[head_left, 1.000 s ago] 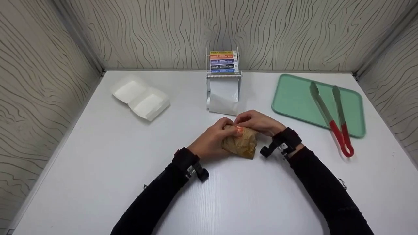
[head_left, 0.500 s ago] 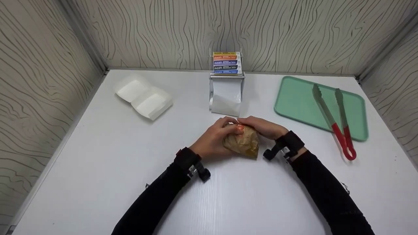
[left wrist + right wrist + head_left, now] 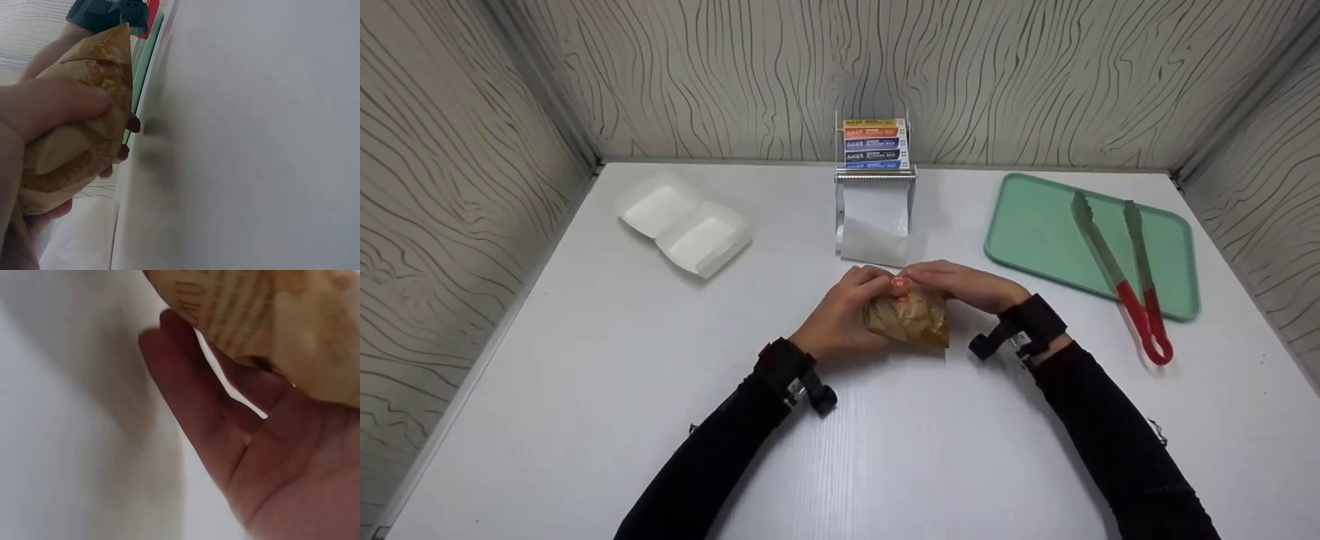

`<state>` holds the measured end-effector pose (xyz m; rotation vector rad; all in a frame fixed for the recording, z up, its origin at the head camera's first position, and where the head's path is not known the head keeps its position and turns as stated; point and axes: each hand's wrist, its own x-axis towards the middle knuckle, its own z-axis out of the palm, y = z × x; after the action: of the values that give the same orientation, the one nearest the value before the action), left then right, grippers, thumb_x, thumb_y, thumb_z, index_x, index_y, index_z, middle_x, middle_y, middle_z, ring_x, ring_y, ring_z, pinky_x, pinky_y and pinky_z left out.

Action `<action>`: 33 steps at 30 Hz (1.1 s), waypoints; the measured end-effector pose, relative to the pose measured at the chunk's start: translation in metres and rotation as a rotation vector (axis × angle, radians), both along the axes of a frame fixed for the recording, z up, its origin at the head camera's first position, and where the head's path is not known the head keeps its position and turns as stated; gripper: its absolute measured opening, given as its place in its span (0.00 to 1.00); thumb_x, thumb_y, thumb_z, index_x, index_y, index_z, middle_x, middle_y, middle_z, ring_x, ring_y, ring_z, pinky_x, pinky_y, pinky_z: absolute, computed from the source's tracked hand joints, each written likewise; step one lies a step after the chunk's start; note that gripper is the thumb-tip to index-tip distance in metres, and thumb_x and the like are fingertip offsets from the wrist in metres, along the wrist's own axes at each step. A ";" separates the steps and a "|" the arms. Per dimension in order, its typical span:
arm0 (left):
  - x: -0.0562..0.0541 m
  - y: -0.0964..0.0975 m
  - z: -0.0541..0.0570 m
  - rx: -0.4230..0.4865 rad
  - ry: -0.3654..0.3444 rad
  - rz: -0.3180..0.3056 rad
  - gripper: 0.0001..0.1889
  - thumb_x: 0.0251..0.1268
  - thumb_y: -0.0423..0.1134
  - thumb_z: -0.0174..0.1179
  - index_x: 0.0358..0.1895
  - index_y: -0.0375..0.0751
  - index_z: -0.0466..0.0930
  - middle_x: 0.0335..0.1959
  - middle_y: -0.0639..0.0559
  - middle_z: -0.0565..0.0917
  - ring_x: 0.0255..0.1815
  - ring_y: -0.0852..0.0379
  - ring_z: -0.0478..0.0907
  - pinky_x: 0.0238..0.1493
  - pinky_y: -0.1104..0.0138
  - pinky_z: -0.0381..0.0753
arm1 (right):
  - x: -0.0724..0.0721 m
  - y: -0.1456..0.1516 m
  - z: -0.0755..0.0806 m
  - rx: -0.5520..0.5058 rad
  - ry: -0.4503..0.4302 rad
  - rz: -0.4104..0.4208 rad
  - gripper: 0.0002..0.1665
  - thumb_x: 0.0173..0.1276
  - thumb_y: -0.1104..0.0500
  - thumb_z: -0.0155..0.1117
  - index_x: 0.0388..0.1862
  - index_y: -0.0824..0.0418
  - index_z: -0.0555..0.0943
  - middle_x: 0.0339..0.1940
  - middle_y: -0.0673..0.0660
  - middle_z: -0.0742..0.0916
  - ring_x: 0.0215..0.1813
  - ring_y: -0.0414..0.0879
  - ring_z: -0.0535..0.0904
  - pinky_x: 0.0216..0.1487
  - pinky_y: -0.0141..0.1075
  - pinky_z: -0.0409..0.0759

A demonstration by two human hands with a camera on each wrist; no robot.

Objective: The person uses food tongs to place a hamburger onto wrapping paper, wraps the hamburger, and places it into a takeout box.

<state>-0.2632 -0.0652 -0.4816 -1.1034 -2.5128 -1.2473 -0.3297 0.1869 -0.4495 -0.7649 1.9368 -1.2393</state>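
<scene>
The brown paper packet (image 3: 911, 319) is up over the tabletop (image 3: 660, 390). The left hand (image 3: 844, 319) has its grip wrapped round it; the right hand (image 3: 971, 285) touches it with nearly straight fingers. Probably it is light, soft and tears easily, so its fat middle seems best to hold.

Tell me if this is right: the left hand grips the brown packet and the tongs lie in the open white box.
Not quite: the head view shows the tongs lying across the green tray and jutting past its near edge, not in the open white box. The left hand does grip the brown packet.
</scene>
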 end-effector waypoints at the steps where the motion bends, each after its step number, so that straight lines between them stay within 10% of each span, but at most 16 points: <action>1: 0.000 -0.001 0.001 0.009 -0.019 0.015 0.33 0.45 0.40 0.83 0.59 0.44 0.81 0.60 0.46 0.78 0.63 0.50 0.73 0.65 0.59 0.77 | 0.001 0.000 0.001 0.014 0.045 -0.001 0.29 0.80 0.43 0.54 0.69 0.58 0.77 0.59 0.49 0.85 0.56 0.42 0.80 0.57 0.36 0.78; 9: -0.005 -0.005 0.000 0.092 -0.110 0.034 0.34 0.46 0.42 0.84 0.59 0.42 0.81 0.57 0.48 0.82 0.61 0.53 0.77 0.67 0.60 0.76 | 0.017 0.000 0.000 0.004 0.293 -0.035 0.56 0.48 0.53 0.88 0.76 0.43 0.71 0.70 0.50 0.79 0.66 0.52 0.75 0.67 0.50 0.73; 22: -0.006 -0.006 -0.011 0.127 -0.412 0.051 0.30 0.45 0.48 0.85 0.48 0.52 0.75 0.59 0.63 0.83 0.62 0.61 0.77 0.67 0.62 0.75 | 0.033 -0.005 -0.019 0.095 0.518 -0.033 0.62 0.47 0.47 0.89 0.80 0.45 0.66 0.73 0.50 0.76 0.71 0.50 0.72 0.73 0.53 0.69; 33: -0.008 -0.011 -0.013 -0.048 -0.391 0.160 0.33 0.41 0.59 0.83 0.51 0.60 0.76 0.53 0.59 0.80 0.55 0.57 0.74 0.57 0.60 0.74 | 0.032 -0.008 -0.024 0.131 0.521 -0.038 0.57 0.48 0.46 0.87 0.77 0.38 0.69 0.73 0.47 0.77 0.67 0.48 0.70 0.68 0.50 0.67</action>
<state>-0.2712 -0.0760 -0.4944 -0.7015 -2.8539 -1.4843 -0.2972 0.1786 -0.4731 -1.0630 2.4290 -0.9842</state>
